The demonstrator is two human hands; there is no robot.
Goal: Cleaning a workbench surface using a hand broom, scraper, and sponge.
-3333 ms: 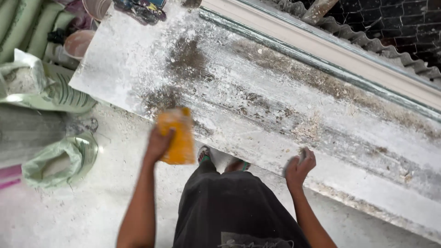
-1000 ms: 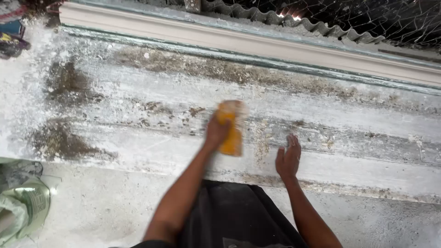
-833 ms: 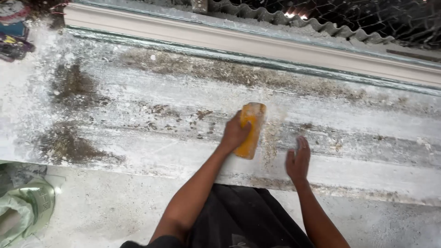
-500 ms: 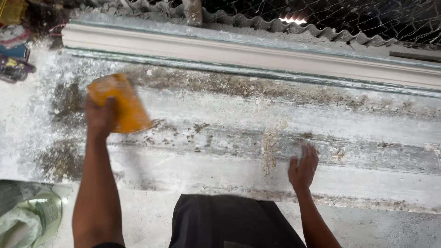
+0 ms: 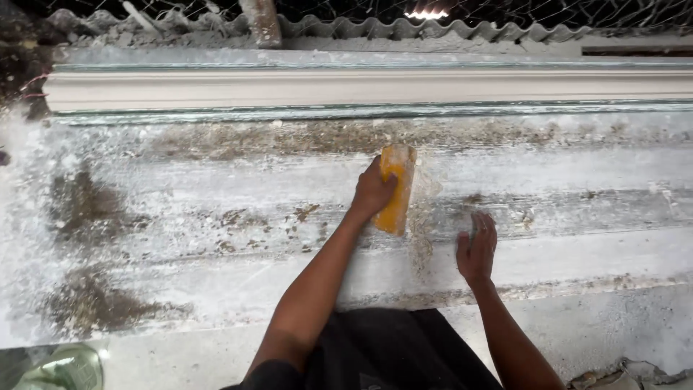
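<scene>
My left hand (image 5: 372, 193) grips a yellow scraper block (image 5: 396, 189) and presses it flat on a long white moulded slab (image 5: 216, 238) with ridges and brown patches. My right hand (image 5: 476, 248) lies flat on the slab, fingers slightly apart, just right of the block, with nothing in it. A streak of loose powder (image 5: 421, 238) runs between the two hands. My dark trousers show at the bottom edge.
A long pale moulded strip (image 5: 361, 87) lies along the slab's far side, with corrugated sheet (image 5: 433, 29) and wire mesh behind it. A greenish plastic bag (image 5: 65, 368) sits at the bottom left. White dust covers the floor at the bottom right.
My left hand swept the yellow block from far left back to the middle of the slab, beside my right hand. My right hand stayed flat on the slab.
</scene>
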